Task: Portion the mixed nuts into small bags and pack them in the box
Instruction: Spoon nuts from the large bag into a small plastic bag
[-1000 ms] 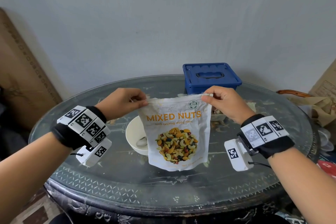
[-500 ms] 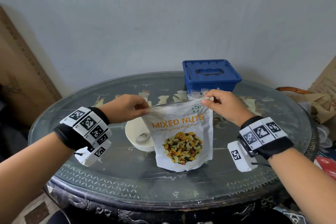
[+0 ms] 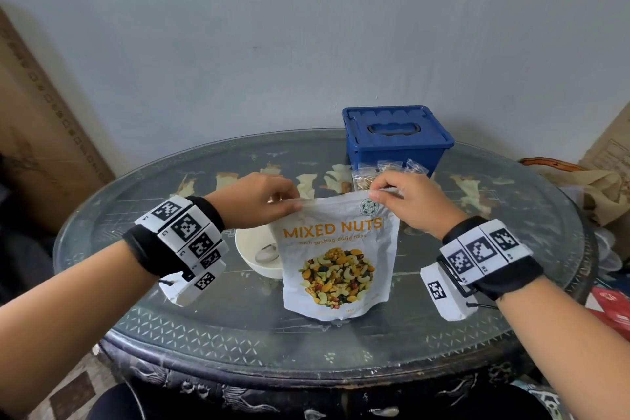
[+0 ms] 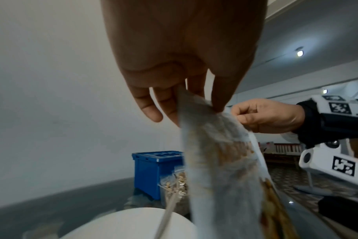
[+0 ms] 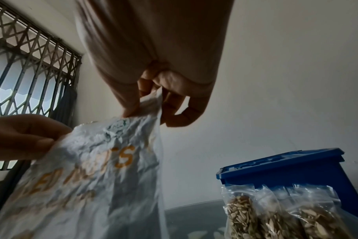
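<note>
While pinched at both top corners, to be handled as follows. Judged step: working the mouth of the mixed nuts pouch point(image 3: 337, 259), opening or resealing, cannot tell which.

Method:
- Pull the top edge taut and level between the two pinches.
- Hold the pouch upright, so that nothing spills.
- If sealing, run thumb and forefinger along the strip from one corner to the other and press out trapped air first.
- If opening, part front and back panels evenly, without a jerk.

Grip:
- Left hand point(image 3: 262, 198): clamped on the pouch's top left corner, thumb in front, fingers point(image 4: 165, 105) behind.
- Right hand point(image 3: 405, 201): clamped on the top right corner in the same way.

Count, near to far, on the round glass-topped table point(image 3: 238, 334):
- Mixed nuts pouch: one, upright around the table's middle, toward the near edge; whether its base touches the glass cannot be told.
- Hands: two, both on the pouch.
- White bowl point(image 3: 254, 249): one, just behind the pouch's left side, partly hidden by it.
- Spoon point(image 3: 267, 252): one, lying in the bowl.
- Small bags point(image 5: 276, 215): three made out in the right wrist view, clear, filled, standing side by side against the box front; more possibly hidden.
- Blue box point(image 3: 395, 143): one, at the far edge, lid on, so judged nothing packed in this moment.
</note>
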